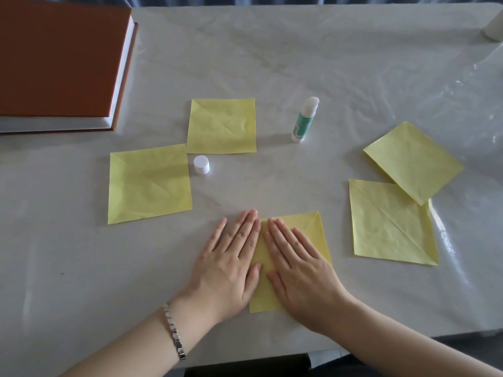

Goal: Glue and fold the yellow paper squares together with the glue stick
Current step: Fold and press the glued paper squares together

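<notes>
Both hands lie flat, fingers straight, on a folded yellow paper (313, 227) near the table's front edge. My left hand (231, 262) presses its left side, partly on the table. My right hand (296, 262) covers its middle. Two yellow squares lie to the left, one nearer (149, 183) and one farther back (221, 126). Two more lie to the right, the far one (413, 161) overlapping the near one (392, 224). The uncapped green and white glue stick (303, 121) stands upright behind the hands. Its white cap (201, 165) sits between the left squares.
A large brown-covered book (60, 61) lies at the back left. A white cylinder (494, 31) stands at the back right corner. Wrinkled clear plastic sheeting (340, 63) covers the white table. The table's front edge (272, 352) runs just below my wrists.
</notes>
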The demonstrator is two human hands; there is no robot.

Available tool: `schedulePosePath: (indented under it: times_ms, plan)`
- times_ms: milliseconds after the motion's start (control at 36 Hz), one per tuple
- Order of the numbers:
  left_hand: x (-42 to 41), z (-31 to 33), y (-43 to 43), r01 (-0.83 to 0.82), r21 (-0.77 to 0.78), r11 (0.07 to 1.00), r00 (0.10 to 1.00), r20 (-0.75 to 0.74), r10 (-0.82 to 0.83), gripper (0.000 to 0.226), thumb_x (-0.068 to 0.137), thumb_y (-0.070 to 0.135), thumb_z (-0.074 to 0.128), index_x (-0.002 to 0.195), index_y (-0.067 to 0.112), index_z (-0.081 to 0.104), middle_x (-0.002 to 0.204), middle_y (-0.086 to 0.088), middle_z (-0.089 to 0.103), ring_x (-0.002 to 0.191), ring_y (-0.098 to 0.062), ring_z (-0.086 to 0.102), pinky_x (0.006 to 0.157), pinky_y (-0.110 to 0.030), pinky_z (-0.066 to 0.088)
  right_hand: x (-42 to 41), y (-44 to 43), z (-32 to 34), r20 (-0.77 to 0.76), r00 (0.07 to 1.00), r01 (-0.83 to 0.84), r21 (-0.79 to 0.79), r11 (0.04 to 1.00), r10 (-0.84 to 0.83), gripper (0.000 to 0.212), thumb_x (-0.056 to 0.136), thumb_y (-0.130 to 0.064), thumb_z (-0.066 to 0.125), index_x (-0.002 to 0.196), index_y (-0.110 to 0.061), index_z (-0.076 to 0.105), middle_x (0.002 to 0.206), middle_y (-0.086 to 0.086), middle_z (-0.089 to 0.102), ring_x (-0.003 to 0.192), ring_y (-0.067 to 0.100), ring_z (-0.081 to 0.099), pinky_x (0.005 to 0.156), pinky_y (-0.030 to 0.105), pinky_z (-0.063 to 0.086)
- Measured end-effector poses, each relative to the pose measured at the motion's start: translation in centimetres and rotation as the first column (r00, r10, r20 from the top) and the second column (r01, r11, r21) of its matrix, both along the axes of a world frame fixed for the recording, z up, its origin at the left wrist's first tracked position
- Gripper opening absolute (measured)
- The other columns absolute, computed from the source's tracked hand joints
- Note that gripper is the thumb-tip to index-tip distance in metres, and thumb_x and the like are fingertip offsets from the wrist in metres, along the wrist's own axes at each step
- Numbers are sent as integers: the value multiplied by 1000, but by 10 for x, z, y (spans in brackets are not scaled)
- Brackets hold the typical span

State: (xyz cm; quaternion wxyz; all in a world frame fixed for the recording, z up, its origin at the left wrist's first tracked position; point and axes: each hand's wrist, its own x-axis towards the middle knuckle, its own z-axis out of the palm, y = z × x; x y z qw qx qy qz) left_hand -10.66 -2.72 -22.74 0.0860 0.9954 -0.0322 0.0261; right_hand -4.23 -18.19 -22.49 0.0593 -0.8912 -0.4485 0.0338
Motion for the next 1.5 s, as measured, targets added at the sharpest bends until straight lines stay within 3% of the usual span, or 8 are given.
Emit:
schedulePosePath:
  times_ms: [472,611,667,806,917,1250,1361,1500]
  plan:
    - [2,5,-2,-22,-20,1000,996,-89,20,61,86,35,34,134,-1,46,143,-14,41,133,-21,31,103,-44,26,21,-59,6,10,991,131,-127,983,-131,57,99,-32,9,138,0,36,147,13,33,138,21,22,111,40,17]
    - [31,31,-5,-93,-67,993,994,-72,88,47,70,40,71,103,7,64,105,-7,62,93,-27,60,83,-34,38,20,-59,10,-3,990,138,-159,978,-140,58,99,-34,6,138,0,32,147,13,32,139,23,16,111,37,14]
    - [49,47,-8,-134,-52,990,969,-214,120,56,74,47,71,115,16,52,112,-1,50,104,-22,51,89,-32,36,20,-59,12,-15,990,137,-143,980,-141,60,99,-38,7,136,-1,38,146,12,36,138,21,19,110,36,13]
    - [81,51,-12,-171,0,985,904,-399,157,57,76,53,67,113,19,42,114,0,52,111,-22,44,90,-30,32,19,-58,21,-90,973,213,-15,977,-214,51,85,-40,39,123,-10,55,133,4,54,129,18,37,107,37,31]
    - [88,57,-12,-241,-148,959,871,-469,147,23,88,40,59,95,22,45,107,0,57,103,-21,49,78,-26,33,20,-57,28,-204,945,279,95,956,-255,45,83,-28,58,125,-12,54,135,2,52,131,19,39,108,35,22]
    - [30,42,-5,-682,-589,433,726,-479,493,21,94,24,47,75,19,44,70,3,50,60,-11,45,46,-17,31,25,-6,37,-253,933,316,246,916,-254,52,92,-26,32,140,-8,35,150,4,28,140,10,11,111,18,3]
    - [17,54,-7,-643,-437,629,755,-500,425,29,91,31,51,67,14,53,61,3,59,63,-17,58,53,-24,40,18,15,22,-254,951,221,154,963,-177,70,83,-39,4,146,-13,15,153,-3,5,138,7,-9,109,17,-11]
    - [21,51,3,-401,-134,906,915,-18,402,23,85,22,56,104,9,61,97,-5,63,84,-28,64,61,-30,50,12,25,7,-171,963,228,93,969,-210,50,86,-22,34,130,-3,49,138,10,47,130,25,41,107,32,19]
